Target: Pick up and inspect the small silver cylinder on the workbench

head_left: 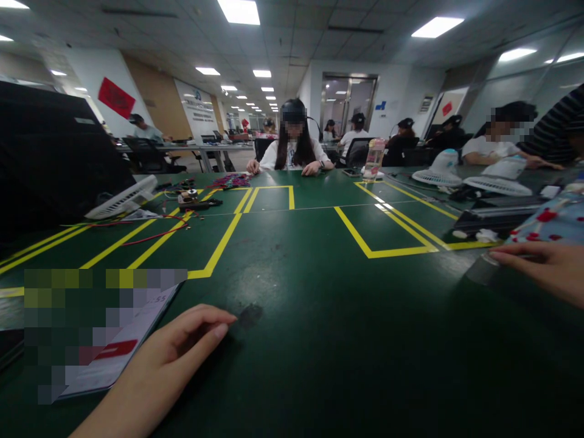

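Observation:
My left hand (185, 344) rests low over the green table (310, 316), thumb and forefinger curved and slightly apart, with nothing seen between them. A dark smudge (250, 315) marks the tabletop just beyond its fingertips. Under my left forearm lies a flat device with a lit screen (137, 340), partly pixelated. At the right edge, the fingers of my right hand (545, 267) pinch the rim of a small grey, see-through cylinder (482, 269), cup-like in shape. Its base appears to be on or just above the table. The rest of my right hand is cut off by the frame.
Yellow tape lines (223, 240) mark the table. Left stand a white fan (121, 198), red wires (180, 222) and small electronic parts (191, 196). Right are more fans (497, 176), a bottle (374, 159) and a blue patterned cloth (542, 213). A person (292, 146) sits opposite.

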`<action>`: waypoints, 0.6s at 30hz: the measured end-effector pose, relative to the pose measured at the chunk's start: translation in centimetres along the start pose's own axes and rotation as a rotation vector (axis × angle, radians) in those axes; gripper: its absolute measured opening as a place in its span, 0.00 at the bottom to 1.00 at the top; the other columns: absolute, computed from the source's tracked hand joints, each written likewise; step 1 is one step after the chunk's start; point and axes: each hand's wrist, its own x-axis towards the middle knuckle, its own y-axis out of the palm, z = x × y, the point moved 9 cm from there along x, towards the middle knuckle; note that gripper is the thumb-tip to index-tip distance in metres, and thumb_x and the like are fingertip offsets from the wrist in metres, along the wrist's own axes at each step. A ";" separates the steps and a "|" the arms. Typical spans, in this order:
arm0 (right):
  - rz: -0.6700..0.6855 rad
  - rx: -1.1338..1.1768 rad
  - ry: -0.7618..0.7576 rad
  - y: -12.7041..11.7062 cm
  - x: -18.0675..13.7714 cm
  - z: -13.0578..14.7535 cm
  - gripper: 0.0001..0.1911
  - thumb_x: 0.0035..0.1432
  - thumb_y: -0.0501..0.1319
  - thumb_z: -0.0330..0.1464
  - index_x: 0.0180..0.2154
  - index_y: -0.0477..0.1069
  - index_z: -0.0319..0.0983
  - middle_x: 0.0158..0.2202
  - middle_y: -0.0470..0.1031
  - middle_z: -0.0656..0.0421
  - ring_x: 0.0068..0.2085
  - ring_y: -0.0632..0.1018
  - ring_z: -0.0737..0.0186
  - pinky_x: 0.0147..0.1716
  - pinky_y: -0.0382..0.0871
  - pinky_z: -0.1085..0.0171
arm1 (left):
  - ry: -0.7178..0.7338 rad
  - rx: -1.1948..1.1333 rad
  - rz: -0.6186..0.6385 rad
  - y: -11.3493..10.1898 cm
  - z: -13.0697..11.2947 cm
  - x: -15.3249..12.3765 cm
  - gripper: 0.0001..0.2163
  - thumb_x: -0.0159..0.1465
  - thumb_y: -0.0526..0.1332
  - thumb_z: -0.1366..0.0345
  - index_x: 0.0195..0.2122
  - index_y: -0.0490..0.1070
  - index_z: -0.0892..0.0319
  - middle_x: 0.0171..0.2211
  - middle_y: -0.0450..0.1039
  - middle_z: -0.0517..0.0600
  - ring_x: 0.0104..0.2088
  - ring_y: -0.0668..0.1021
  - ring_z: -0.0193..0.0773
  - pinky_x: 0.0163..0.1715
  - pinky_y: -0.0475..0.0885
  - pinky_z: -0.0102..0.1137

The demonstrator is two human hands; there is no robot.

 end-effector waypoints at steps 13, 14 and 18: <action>0.123 0.380 0.086 -1.9 -4.2 3.3 0.31 0.58 0.52 0.53 0.48 0.76 0.38 0.48 0.74 0.45 0.39 0.77 0.56 0.37 0.64 0.56 | 0.033 0.012 0.001 -0.1 -0.8 -0.2 0.10 0.64 0.58 0.52 0.39 0.75 0.47 0.41 0.77 0.45 0.45 0.78 0.47 0.45 0.72 0.35; 0.119 0.424 0.058 -1.9 -4.6 3.6 0.30 0.59 0.51 0.52 0.50 0.74 0.38 0.49 0.74 0.45 0.40 0.77 0.56 0.38 0.64 0.56 | 0.031 0.009 0.001 -0.1 -0.8 -0.2 0.10 0.64 0.57 0.52 0.39 0.75 0.48 0.41 0.77 0.45 0.44 0.78 0.46 0.45 0.72 0.35; 0.148 0.449 0.078 -0.4 -5.8 4.1 0.33 0.54 0.57 0.51 0.55 0.68 0.38 0.45 0.75 0.45 0.39 0.78 0.55 0.36 0.68 0.58 | 0.030 -0.010 0.002 0.1 -0.9 -0.2 0.10 0.65 0.57 0.53 0.40 0.74 0.47 0.41 0.77 0.45 0.45 0.78 0.45 0.45 0.71 0.35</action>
